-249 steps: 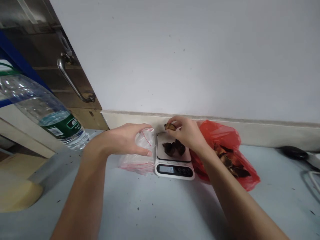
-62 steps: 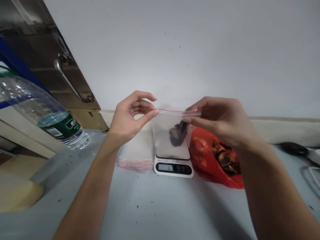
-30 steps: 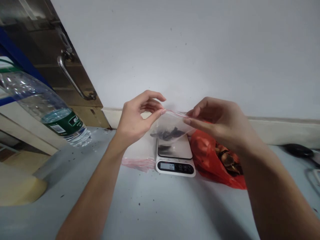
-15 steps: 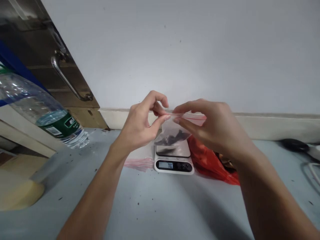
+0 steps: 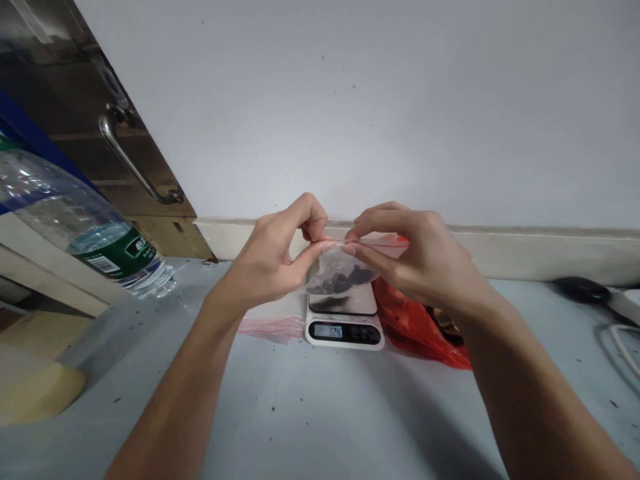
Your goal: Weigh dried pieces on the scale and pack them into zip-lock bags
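A clear zip-lock bag (image 5: 333, 270) with a red seal strip hangs over the digital scale (image 5: 345, 333), dark pieces lying in its bottom. My left hand (image 5: 283, 250) pinches the bag's top edge between thumb and forefinger. Close beside it, my right hand (image 5: 405, 247) pinches the same seal strip between thumb and fingers. The scale's display reads about 324; any decimal point is too small to make out. Whether the bag's bottom touches the scale plate cannot be told for sure.
Flat zip-lock bags (image 5: 275, 329) lie left of the scale. A red plastic bag (image 5: 417, 333) with brown contents is at its right. A water bottle (image 5: 117, 250) stands at left, near a yellowish round object (image 5: 45, 393). A black object (image 5: 583, 290) and white cable (image 5: 620, 343) lie at right.
Both hands and the bag have come down slightly, and the fingertips have moved closer along the seal. The scale's display has gone from about 7.0 or 0.0 to about 324.
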Available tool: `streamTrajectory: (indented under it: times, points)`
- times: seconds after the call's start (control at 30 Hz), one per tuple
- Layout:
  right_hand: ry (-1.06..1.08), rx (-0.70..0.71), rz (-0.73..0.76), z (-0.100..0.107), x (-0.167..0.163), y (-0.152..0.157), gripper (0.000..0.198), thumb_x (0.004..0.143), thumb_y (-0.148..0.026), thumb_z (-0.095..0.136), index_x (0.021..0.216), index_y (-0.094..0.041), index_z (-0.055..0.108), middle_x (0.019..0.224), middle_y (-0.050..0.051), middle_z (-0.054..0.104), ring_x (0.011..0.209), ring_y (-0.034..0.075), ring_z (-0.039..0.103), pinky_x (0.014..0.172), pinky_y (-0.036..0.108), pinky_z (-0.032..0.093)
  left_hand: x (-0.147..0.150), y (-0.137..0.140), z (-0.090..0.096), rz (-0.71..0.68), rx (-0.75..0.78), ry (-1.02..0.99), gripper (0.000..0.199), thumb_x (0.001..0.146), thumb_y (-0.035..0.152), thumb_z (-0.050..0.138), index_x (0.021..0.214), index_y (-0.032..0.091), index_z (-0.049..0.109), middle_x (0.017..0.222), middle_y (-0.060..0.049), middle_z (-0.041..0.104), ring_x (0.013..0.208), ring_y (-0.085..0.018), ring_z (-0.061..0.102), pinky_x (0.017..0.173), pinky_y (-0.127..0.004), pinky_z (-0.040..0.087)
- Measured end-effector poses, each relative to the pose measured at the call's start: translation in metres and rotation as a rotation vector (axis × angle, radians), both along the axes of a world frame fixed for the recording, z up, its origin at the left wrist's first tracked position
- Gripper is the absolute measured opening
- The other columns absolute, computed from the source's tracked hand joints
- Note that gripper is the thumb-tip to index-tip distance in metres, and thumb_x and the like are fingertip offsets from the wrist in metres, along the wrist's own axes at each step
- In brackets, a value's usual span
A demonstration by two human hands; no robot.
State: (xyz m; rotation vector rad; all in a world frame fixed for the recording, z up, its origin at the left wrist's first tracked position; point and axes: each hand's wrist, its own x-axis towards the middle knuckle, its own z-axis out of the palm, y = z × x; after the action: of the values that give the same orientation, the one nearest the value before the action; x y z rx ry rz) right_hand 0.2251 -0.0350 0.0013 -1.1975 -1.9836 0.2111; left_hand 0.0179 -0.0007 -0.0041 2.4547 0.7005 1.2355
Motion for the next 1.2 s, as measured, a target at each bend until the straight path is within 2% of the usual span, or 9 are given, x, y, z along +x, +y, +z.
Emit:
streamTrajectory:
  times: [0.17,0.3,0.5,0.77,0.9,0.97,1.07,1.13,1.2]
  points:
    - [0.039,-0.018,-0.049,-0.003,0.015,0.005,0.016,0.083,-0.039,0.07,0.081,-0.026,0.078,0.098,0.007,0.076,0.106,0.031,0.067,0.089,0.042,0.052,-0.008,0.001,0.003,0.073,-0.013,0.011,0.025,0.088,0.016,0.063,0.08,0.024,0.04,0.077,0.003,0.054,0.074,-0.013,0.061,0.059,-0.023,0.047]
    - [0.092,-0.028,-0.092,-0.006,0.028,0.008,0.017,0.081,-0.041,0.071,0.08,-0.026,0.079,0.101,0.008,0.075,0.107,0.031,0.066,0.089,0.043,0.053,-0.015,0.002,0.007,0.123,-0.01,-0.005,0.03,0.087,0.02,0.065,0.077,0.024,0.037,0.077,0.003,0.054,0.076,-0.014,0.065,0.065,-0.025,0.05]
    - [0.103,-0.065,-0.065,-0.006,0.041,0.01,0.017,0.079,-0.038,0.068,0.074,-0.024,0.075,0.088,0.007,0.074,0.097,0.029,0.067,0.087,0.042,0.054,-0.017,0.003,0.007,0.113,0.006,0.013,0.034,0.088,0.02,0.065,0.077,0.024,0.033,0.076,0.003,0.056,0.074,-0.014,0.065,0.064,-0.025,0.047]
    - [0.059,-0.13,-0.197,-0.004,0.05,0.01,0.022,0.071,-0.045,0.071,0.066,-0.023,0.073,0.08,0.007,0.069,0.078,0.025,0.065,0.072,0.041,0.055,-0.01,0.004,0.009,0.109,0.051,0.096,0.031,0.089,0.019,0.063,0.077,0.024,0.035,0.075,0.002,0.057,0.075,-0.015,0.067,0.05,-0.023,0.038]
    - [0.035,-0.211,-0.136,0.005,0.049,0.001,0.022,0.074,-0.043,0.07,0.064,-0.024,0.066,0.071,0.003,0.068,0.07,0.023,0.064,0.063,0.036,0.052,-0.002,0.002,0.009,0.146,0.178,-0.004,0.027,0.091,0.019,0.065,0.076,0.024,0.043,0.076,0.002,0.063,0.076,-0.015,0.067,0.062,-0.026,0.048]
    - [0.005,-0.268,-0.031,0.009,0.044,-0.004,0.013,0.075,-0.037,0.071,0.076,-0.024,0.07,0.077,0.002,0.072,0.073,0.022,0.066,0.066,0.034,0.052,0.008,-0.001,0.007,0.173,0.239,-0.03,0.02,0.092,0.018,0.065,0.08,0.024,0.051,0.078,0.002,0.066,0.078,-0.015,0.068,0.07,-0.028,0.053]
    - [-0.065,-0.338,0.061,0.009,0.032,-0.007,0.016,0.076,-0.025,0.071,0.092,-0.025,0.073,0.083,0.0,0.075,0.073,0.019,0.067,0.064,0.029,0.05,0.023,-0.007,0.002,0.156,0.307,-0.001,0.012,0.094,0.016,0.064,0.086,0.023,0.059,0.082,0.002,0.071,0.078,-0.016,0.07,0.074,-0.03,0.057]
    - [-0.126,-0.355,0.033,0.007,0.024,-0.006,0.008,0.082,-0.019,0.065,0.081,-0.023,0.072,0.068,-0.003,0.069,0.061,0.015,0.061,0.056,0.027,0.043,0.032,-0.01,0.0,0.129,0.344,-0.019,0.012,0.094,0.014,0.063,0.087,0.023,0.062,0.083,0.002,0.073,0.078,-0.016,0.071,0.075,-0.03,0.058]
    - [-0.134,-0.35,-0.02,0.005,0.023,-0.004,0.017,0.085,-0.019,0.062,0.07,-0.021,0.069,0.058,-0.003,0.062,0.052,0.013,0.055,0.051,0.026,0.039,0.037,-0.013,-0.001,0.117,0.37,-0.087,0.012,0.093,0.011,0.064,0.091,0.023,0.064,0.092,0.0,0.075,0.085,-0.016,0.072,0.08,-0.031,0.059]
